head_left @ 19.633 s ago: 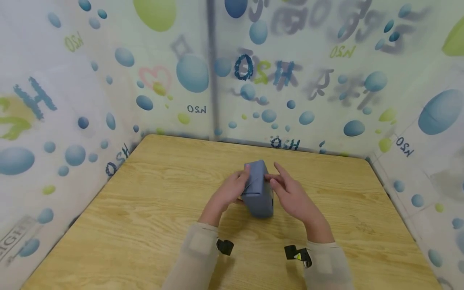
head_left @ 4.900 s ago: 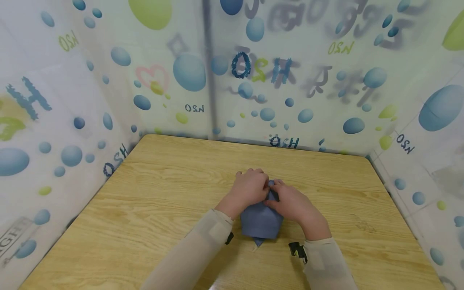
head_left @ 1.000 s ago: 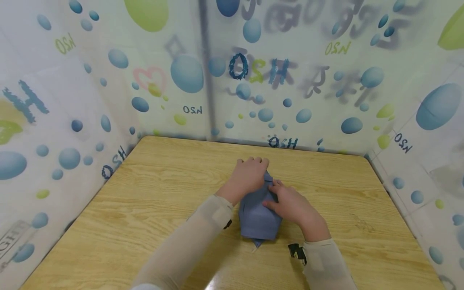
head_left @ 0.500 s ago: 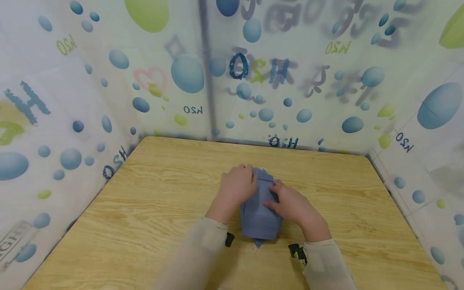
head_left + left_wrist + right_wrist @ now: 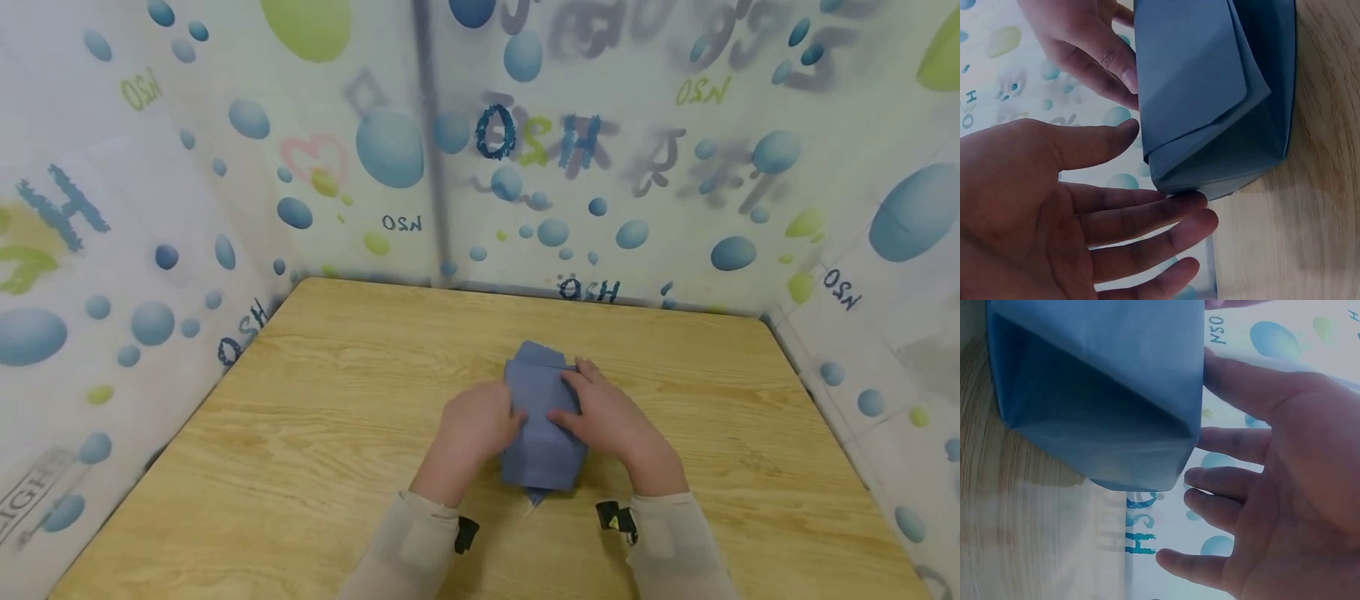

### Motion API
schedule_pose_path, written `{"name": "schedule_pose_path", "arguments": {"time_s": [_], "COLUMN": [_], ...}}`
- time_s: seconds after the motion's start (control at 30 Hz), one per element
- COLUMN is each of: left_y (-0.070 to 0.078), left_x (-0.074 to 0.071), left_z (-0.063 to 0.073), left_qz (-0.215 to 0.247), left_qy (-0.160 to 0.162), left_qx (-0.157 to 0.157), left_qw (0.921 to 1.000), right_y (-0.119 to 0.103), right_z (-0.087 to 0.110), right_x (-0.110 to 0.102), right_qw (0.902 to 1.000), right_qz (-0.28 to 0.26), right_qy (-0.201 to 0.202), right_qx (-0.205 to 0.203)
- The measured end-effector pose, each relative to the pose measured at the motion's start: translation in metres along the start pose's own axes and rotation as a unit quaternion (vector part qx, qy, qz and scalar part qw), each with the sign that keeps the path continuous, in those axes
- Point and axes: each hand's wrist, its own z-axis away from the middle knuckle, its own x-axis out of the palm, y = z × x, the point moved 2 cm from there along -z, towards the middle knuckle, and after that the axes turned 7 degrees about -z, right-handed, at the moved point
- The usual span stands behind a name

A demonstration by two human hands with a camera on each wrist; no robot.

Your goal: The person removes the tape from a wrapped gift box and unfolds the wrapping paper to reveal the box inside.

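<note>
In the head view a box wrapped in blue paper [image 5: 542, 433] lies on the wooden table with a broad face up. A folded flap [image 5: 540, 355] sticks out at its far end, and a small pointed flap [image 5: 536, 495] at the near end. My left hand [image 5: 474, 423] is at the box's left side, thumb over the top face. The left wrist view shows its fingers [image 5: 1147, 215] extended, tips at a corner of the folded end. My right hand [image 5: 613, 417] holds the right side, its thumb on top and other fingers along the edge.
The pale wooden table [image 5: 322, 400] spreads around the box. Patterned white curtains [image 5: 637, 192] with blue and green spots enclose its back and sides. Small black wrist devices sit under both sleeves [image 5: 675, 533].
My left hand has come back from the far end to the box's left side, uncovering the far flap. The right hand stays nearly in place. Long before, the box stood on a narrower side.
</note>
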Motion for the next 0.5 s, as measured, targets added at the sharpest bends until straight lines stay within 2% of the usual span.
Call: {"name": "schedule_pose_path", "arguments": {"time_s": [0.17,0.37,0.5], "left_y": [-0.0004,-0.0006,-0.0024], "left_x": [0.0028,0.0047,0.0046], "left_z": [0.004,0.0053,0.0077], "left_qz": [0.004,-0.001,0.008], "left_qy": [0.01,0.026,0.019], "left_qx": [0.001,-0.016,-0.027], "left_qw": [0.9999,0.9995,0.9994], "right_y": [0.0019,0.0034,0.0053], "right_z": [-0.0011,-0.0008,-0.0011], "right_x": [0.0019,0.0028,0.0032], "right_qw": [0.9997,0.9996,0.9997], "right_qz": [-0.019,-0.022,-0.022], "right_qy": [-0.014,-0.012,-0.011], "right_qx": [0.01,0.01,0.008]}}
